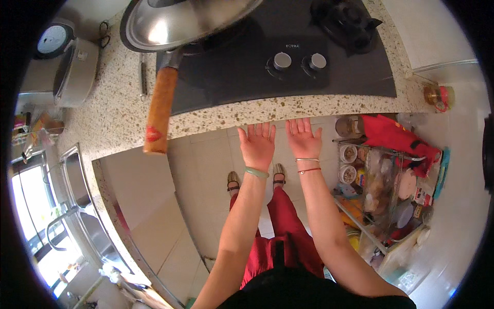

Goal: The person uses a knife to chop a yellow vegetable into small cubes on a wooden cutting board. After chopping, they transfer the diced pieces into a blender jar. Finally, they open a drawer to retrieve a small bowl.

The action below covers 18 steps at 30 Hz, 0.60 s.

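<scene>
My left hand (257,148) is held out palm up, its fingers stretched and holding nothing; a pale green bangle circles the wrist. Beside it, my right hand (304,140) also lies open with the palm up and bare, with a silver bangle and a thin red bracelet below it. Both sets of fingertips appear at the front edge of the speckled stone countertop (226,119). Beyond them is a black glass gas hob (231,85) with two silver knobs. On its left burner sits a lidded wok (195,23), whose wooden handle (162,108) juts out over the counter edge.
A rice cooker (77,72) stands at the far left. Along the left side are a sink (98,234) and a window (33,206). A wire rack (368,226) packed with jars and food bags is at the right, near a small jar (440,97) on the counter's corner.
</scene>
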Motion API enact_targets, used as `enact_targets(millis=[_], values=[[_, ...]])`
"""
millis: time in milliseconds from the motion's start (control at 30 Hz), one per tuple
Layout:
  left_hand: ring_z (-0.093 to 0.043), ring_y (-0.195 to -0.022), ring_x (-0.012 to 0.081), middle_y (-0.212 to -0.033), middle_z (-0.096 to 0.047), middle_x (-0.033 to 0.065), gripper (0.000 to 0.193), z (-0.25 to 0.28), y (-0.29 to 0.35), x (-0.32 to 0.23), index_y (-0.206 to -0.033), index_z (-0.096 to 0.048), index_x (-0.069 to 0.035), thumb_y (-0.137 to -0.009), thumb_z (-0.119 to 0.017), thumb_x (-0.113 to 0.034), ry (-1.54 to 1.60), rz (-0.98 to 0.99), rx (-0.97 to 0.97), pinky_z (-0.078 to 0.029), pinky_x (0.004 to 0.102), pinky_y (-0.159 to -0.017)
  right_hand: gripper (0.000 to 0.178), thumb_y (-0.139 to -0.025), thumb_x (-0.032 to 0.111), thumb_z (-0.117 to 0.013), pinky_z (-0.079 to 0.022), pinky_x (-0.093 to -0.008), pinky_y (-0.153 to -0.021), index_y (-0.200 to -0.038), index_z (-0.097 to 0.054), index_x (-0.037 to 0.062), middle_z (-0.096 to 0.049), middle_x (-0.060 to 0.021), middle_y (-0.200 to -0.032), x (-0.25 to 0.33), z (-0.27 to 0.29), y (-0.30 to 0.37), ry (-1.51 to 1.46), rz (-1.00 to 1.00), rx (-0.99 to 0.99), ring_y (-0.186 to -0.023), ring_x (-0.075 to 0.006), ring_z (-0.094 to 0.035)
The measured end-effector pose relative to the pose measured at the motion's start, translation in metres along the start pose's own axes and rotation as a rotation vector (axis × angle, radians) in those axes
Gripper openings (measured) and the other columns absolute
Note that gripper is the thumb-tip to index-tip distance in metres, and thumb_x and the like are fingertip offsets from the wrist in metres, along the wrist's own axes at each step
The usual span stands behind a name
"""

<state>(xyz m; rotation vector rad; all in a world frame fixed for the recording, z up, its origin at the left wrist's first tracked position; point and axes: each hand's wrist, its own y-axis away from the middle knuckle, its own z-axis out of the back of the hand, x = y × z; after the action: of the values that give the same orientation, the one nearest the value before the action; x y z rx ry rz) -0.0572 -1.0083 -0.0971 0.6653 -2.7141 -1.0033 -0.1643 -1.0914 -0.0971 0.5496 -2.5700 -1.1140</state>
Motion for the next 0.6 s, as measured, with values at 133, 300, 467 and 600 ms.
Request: enact_targets(millis=[133,300,467,600], values=[[-0.051,-0.123,0.0225,-0.129,-0.059,0.0018,0.046,-0.007,-0.008,0.015,-0.122,-0.059,-0.015,-0.102,-0.041,-0.053,0.01,-0.049,0.105,-0.031,0.0472,-0.114,0.069,-0.1,0.063,-0.027,-0.02,-0.0516,-0.118,-0.119,-0.058,0.0034,-0.054,-0.0095,-0.133,0.024,0.039,-0.048,-0.091,-0.247,0.873,-0.126,-0.0254,-0.045],[-0.052,-0.122,0.0221,-0.127,-0.059,0.0015,0.044,-0.002,-0.013,0.021,-0.121,-0.059,-0.017,-0.102,-0.039,-0.052,-0.01,-0.085,0.112,-0.031,0.0464,-0.114,0.064,-0.1,0.063,-0.028,-0.02,-0.0497,-0.116,-0.105,-0.059,0.0067,-0.058,-0.0059,-0.12,0.018,-0.006,-0.021,0.06,-0.061,0.157,-0.12,-0.0213,-0.045],[-0.055,-0.119,0.0237,-0.127,-0.059,0.0035,0.043,0.0,-0.018,0.029,-0.117,-0.06,-0.017,-0.103,-0.038,-0.052,0.033,-0.056,0.172,-0.032,0.0476,-0.113,0.066,-0.1,0.063,-0.029,-0.019,-0.049,-0.117,-0.119,-0.058,0.0069,-0.055,-0.0063,-0.129,0.036,0.039,-0.057,0.005,-0.179,0.608,-0.128,-0.0225,-0.043],[-0.055,-0.119,0.0246,-0.124,-0.06,0.005,0.041,0.025,-0.025,0.019,-0.113,-0.06,-0.016,-0.103,-0.04,-0.05,0.078,-0.017,0.43,-0.032,0.0481,-0.113,0.067,-0.101,0.061,-0.03,-0.025,-0.0479,-0.116,-0.125,-0.056,0.0048,-0.053,-0.0072,-0.134,0.019,-0.004,-0.019,0.08,-0.018,0.111,-0.13,-0.0241,-0.043]])
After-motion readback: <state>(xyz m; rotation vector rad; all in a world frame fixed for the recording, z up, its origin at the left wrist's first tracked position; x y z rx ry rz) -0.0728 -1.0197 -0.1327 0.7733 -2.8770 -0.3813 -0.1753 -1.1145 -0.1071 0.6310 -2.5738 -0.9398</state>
